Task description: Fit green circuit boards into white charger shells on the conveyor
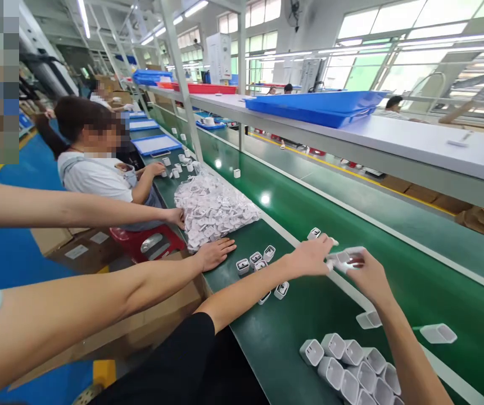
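My right hand (368, 275) is closed around a white plastic housing (348, 256), blurred by motion, over the belt's near edge. My left hand (311, 257) reaches to the left end of that housing. Its fingertips, with white on them, are smeared, so whether they grip anything is unclear. Just beyond my left hand lies a small housing with dark parts inside (314, 233). Several similar filled housings (255, 259) stand left of my left forearm. Rows of hollow white housings (333, 371) lie by my right forearm, with single ones near the wrist (369, 319) and on the belt (438, 333).
Another person's hands (216, 254) rest by a clear bag of white parts (216, 211) on the green bench (267, 343). A seated co-worker (98, 169) handles small white pieces farther left. A green belt (351, 236) runs alongside, below a shelf with a blue tray (313, 107).
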